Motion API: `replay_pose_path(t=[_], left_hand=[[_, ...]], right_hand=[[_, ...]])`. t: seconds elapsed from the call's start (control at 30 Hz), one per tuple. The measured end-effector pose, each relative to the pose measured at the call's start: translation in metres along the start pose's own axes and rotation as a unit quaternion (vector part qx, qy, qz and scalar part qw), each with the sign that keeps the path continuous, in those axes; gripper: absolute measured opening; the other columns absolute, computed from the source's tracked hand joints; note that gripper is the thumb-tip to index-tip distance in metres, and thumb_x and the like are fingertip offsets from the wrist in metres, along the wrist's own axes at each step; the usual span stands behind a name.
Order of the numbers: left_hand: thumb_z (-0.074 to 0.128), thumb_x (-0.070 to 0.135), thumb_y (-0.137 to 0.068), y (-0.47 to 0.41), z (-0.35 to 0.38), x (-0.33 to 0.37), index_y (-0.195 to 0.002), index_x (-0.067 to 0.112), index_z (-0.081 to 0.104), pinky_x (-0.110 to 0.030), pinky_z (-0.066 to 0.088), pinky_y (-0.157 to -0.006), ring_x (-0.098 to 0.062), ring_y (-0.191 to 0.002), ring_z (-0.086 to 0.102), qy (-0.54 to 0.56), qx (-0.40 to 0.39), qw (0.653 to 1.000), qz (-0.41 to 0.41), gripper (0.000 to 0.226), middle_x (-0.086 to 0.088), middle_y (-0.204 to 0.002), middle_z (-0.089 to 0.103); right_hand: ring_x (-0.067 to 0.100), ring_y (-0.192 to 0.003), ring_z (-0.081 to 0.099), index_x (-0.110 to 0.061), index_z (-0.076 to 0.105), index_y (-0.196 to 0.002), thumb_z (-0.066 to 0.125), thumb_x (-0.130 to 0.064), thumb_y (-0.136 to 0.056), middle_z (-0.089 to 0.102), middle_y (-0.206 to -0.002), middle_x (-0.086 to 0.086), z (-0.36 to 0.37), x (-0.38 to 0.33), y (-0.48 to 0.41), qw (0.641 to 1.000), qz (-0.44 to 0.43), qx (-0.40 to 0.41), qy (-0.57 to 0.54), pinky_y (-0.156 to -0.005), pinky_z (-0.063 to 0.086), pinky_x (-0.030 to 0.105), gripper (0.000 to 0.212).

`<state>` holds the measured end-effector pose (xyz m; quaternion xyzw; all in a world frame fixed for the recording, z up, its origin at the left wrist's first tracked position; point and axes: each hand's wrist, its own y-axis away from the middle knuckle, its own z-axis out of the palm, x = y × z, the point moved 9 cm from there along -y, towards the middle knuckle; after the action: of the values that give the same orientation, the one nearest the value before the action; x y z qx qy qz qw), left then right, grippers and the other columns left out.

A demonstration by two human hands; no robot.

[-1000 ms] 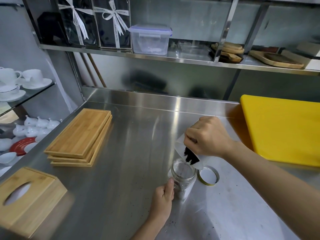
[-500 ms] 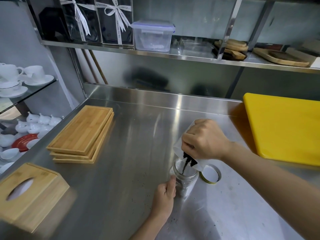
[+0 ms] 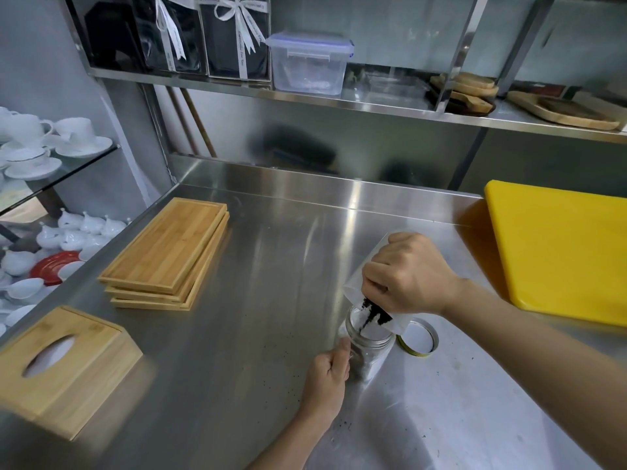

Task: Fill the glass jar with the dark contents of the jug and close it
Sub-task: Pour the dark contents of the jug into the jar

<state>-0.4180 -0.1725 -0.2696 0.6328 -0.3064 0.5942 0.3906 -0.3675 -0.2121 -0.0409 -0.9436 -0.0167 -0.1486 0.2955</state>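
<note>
A clear glass jar [image 3: 369, 351] stands upright on the steel counter [image 3: 271, 266], and my left hand [image 3: 327, 378] grips its left side. My right hand [image 3: 410, 274] holds a translucent white jug [image 3: 359, 283] tipped steeply over the jar's mouth. Dark granules [image 3: 371, 315] slide from the jug's lip into the jar. Some dark material shows at the jar's bottom. The jar's gold-rimmed lid [image 3: 418, 338] lies flat on the counter just right of the jar.
A yellow cutting board [image 3: 559, 249] lies at the right. Stacked bamboo trays [image 3: 166, 256] and a bamboo tissue box [image 3: 57, 368] sit at the left. Dark crumbs dot the counter near the jar. A shelf above holds a plastic container [image 3: 308, 62].
My right hand has tipped the jug further, and the dark contents have slid down to the lip and begun falling into the jar. My left hand stays on the jar.
</note>
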Motion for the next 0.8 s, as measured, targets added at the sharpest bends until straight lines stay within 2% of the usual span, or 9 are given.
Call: replay_pose_path(t=[0.2,0.57,0.8], left_hand=[[0.042,0.039,-0.094,-0.002,0.0,-0.002,-0.036,0.027,0.024,-0.027,0.017,-0.05,-0.007,-0.044,0.017,-0.01,0.003,1.0,-0.004,0.062,0.011,-0.037,0.02],[0.041,0.054,-0.082,-0.001,0.001,0.0,-0.037,0.028,0.026,-0.029,0.015,-0.05,-0.008,-0.046,0.016,0.005,-0.004,1.0,0.007,0.054,0.011,-0.038,0.02],[0.041,0.039,-0.094,-0.001,0.001,-0.001,-0.035,0.028,0.03,-0.029,0.017,-0.049,-0.007,-0.043,0.019,0.003,0.0,1.0,0.002,0.061,0.01,-0.035,0.024]], right_hand=[[0.025,-0.037,0.017,-0.011,0.034,-0.041,0.054,-0.002,-0.065,0.029,-0.035,0.006,-0.003,-0.007,-0.001,1.0,-0.012,0.005,-0.001,-0.039,0.028,0.026,0.032],[0.021,-0.04,0.018,-0.01,0.036,-0.041,0.061,-0.002,-0.063,0.033,-0.035,0.006,-0.004,-0.012,0.001,1.0,-0.017,0.007,0.003,-0.04,0.026,0.027,0.035],[0.023,-0.035,0.026,-0.01,0.038,-0.042,0.06,-0.003,-0.066,0.035,-0.036,0.006,-0.003,-0.011,0.001,1.0,-0.012,0.002,0.012,-0.042,0.027,0.026,0.033]])
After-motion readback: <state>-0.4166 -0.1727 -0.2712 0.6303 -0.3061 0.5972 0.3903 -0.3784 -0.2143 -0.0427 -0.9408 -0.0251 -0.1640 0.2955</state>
